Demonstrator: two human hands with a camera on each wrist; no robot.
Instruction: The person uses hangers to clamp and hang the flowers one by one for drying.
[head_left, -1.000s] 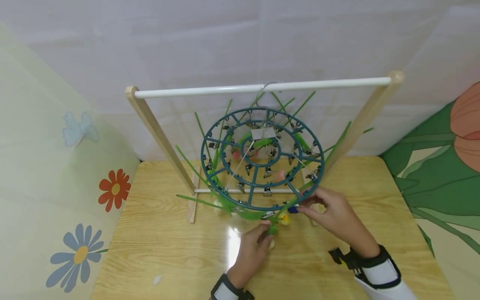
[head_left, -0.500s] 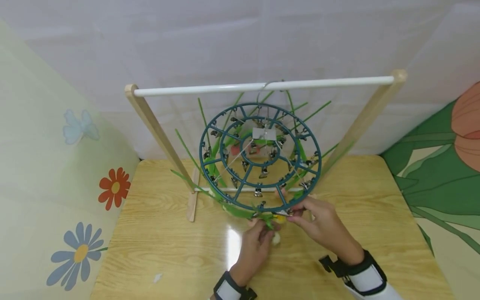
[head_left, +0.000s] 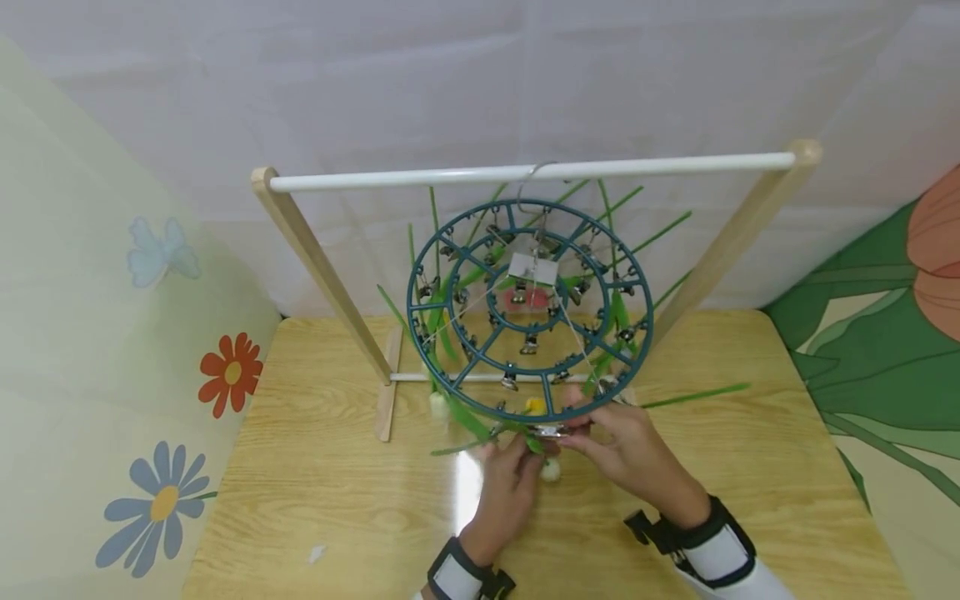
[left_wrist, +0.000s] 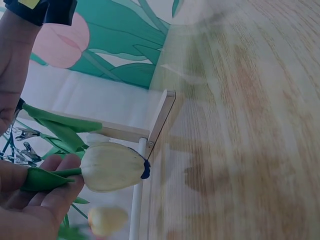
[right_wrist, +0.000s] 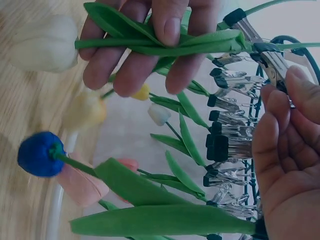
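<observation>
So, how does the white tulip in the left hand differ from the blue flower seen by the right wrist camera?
The white tulip has a pale, longish, closed bud; the blue flower has a smaller, round, dark blue head. The left hand grips the white tulip by its stem and leaves, while no hand touches the blue flower. Both have green stems and long green leaves and lie sideways in the right wrist view.

My white artificial tulip (left_wrist: 112, 166) lies sideways with its green stem (right_wrist: 165, 44) and leaves reaching a metal clip (right_wrist: 272, 62) on the teal round clip hanger (head_left: 529, 308).
</observation>
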